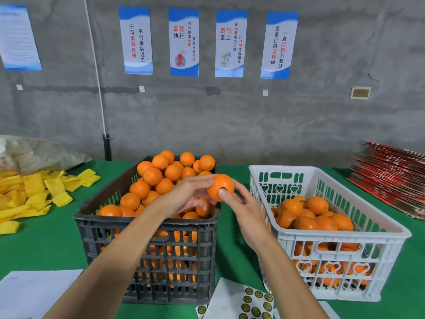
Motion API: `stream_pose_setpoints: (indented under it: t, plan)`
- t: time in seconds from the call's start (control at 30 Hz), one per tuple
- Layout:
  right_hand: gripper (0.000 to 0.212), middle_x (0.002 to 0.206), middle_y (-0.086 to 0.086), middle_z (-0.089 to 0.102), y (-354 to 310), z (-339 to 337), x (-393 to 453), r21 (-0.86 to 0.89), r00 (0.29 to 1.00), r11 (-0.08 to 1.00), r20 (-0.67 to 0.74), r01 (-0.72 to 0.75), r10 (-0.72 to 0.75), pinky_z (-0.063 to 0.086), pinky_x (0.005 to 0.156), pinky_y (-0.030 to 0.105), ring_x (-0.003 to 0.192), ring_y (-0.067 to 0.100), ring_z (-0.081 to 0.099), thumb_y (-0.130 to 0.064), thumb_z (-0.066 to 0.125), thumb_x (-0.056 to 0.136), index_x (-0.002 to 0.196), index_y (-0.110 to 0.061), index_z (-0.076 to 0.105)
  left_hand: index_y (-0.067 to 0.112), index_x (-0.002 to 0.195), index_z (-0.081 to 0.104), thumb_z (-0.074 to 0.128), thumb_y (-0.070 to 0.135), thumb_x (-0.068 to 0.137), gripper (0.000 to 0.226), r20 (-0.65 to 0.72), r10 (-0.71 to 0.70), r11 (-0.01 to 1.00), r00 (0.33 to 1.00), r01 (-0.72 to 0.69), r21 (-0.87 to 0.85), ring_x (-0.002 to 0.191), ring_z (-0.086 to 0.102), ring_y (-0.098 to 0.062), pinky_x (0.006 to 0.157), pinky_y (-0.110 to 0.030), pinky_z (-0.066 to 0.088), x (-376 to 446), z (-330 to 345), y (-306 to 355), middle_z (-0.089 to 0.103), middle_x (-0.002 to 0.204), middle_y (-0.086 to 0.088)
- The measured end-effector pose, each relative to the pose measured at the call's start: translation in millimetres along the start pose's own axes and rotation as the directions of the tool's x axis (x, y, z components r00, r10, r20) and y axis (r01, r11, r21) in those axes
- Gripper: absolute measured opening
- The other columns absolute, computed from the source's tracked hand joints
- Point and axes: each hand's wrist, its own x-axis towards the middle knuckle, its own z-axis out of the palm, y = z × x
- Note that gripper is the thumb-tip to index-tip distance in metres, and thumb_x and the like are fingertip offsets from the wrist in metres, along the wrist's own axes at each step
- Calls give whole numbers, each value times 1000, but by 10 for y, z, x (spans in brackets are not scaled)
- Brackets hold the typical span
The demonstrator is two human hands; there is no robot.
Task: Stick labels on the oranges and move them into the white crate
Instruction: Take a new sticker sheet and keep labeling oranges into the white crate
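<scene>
Two bare hands meet at the centre of the frame around one round orange fruit [219, 186], held in the air above the near right corner of the dark grey slatted plastic crate [147, 229]. The left hand [190, 195] cups the fruit from the left and below, fingers curled round it, which looks meant to steady it against pressure from the other side. The right hand [245, 207] comes in from the lower right with its thumb pressed flat on a small dark round label [222, 189] on the fruit's near face, the other fingers reaching behind the fruit; this appears to be the rubbing-down of the sticker.

That dark crate is heaped with loose oranges, seemingly the unlabelled supply. The white slatted plastic crate [326, 231] stands just beside it at centre right of the frame, partly filled with oranges, so the held fruit has only a short way to go once the label is on. A white backing sheet of round dark-and-yellow stickers [253, 305] lies on the green-covered table [41, 247] at the bottom centre, close under the right hand for the next peel.

Yellow foam net sleeves [34, 194] lie scattered at the left edge, and a stack of red flat cartons [391, 176] sits at the right edge.
</scene>
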Motion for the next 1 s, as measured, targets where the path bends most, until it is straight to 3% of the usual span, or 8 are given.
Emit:
stream_pose_setpoints:
  t: [0.2, 0.3, 0.37, 0.43, 0.6, 0.73, 0.9, 1.0]
  plan:
    - [53, 122, 9, 70, -100, -86, 26, 472, 895, 875, -429, 108, 121, 61, 85, 35, 100, 30, 76, -46, 64, 96, 132, -10, 51, 11, 107, 69, 52, 23, 106, 21, -364, 110, 896, 925, 66, 439, 63, 62, -20, 48, -30, 49, 520, -94, -170, 72, 91, -9]
    - [68, 144, 9, 55, -168, -192, 40, 585, 823, 793, -526, 168, 214, 58, 77, 31, 97, 26, 76, -64, 52, 95, 143, -19, 38, 16, 116, 64, 56, 24, 100, 19, -318, -203, 527, 926, 377, 761, 83, 62, -25, 67, -36, 52, 659, -292, -337, 66, 100, -10]
    - [66, 148, 8, 53, -154, -208, 42, 576, 816, 796, -543, 187, 201, 60, 79, 33, 96, 27, 77, -65, 51, 95, 145, -23, 38, 18, 143, 50, 64, 35, 95, 52, -342, -457, 218, 821, 476, 852, 126, 53, -36, 96, -46, 51, 721, -368, -426, 50, 145, -12]
    - [65, 148, 6, 53, -130, -202, 41, 522, 831, 831, -537, 192, 146, 62, 78, 32, 96, 27, 77, -64, 51, 96, 148, -28, 39, 19, 156, 34, 68, 45, 91, 77, -357, -572, 97, 739, 493, 864, 145, 33, -39, 111, -54, 40, 792, -427, -501, 27, 163, -10]
    - [40, 134, 2, 65, -33, -185, 63, 465, 866, 872, -487, 152, 109, 63, 78, 36, 97, 33, 76, -48, 44, 106, 144, -40, 34, 18, 155, 28, 76, 39, 88, 85, -467, -491, 51, 735, 560, 827, 139, 41, -40, 101, -53, 50, 915, -548, -546, 27, 160, -17]
    - [35, 130, 1, 69, 135, -163, 96, 448, 887, 890, -441, 86, 137, 64, 75, 38, 97, 35, 76, -40, 41, 110, 144, -37, 36, 21, 160, 14, 76, 30, 90, 94, -494, -376, -21, 784, 525, 851, 145, 31, -45, 101, -49, 49, 1069, -599, -530, -3, 167, -20]
    - [43, 132, 1, 67, 327, -112, 182, 441, 907, 897, -385, 19, 170, 61, 77, 39, 99, 34, 75, -39, 40, 110, 151, -27, 35, 40, 161, 7, 81, 27, 86, 106, -451, -541, 106, 710, 590, 801, 137, 46, -41, 104, -50, 51, 1058, -740, -605, 5, 169, -10]
    - [44, 132, 2, 67, 408, -85, 196, 472, 911, 881, -366, 6, 189, 62, 71, 37, 99, 35, 75, -37, 41, 110, 151, -23, 35, 26, 161, 19, 80, 19, 86, 97, -489, -515, 121, 704, 624, 772, 118, 64, -36, 99, -48, 55, 1001, -767, -634, 30, 160, -16]
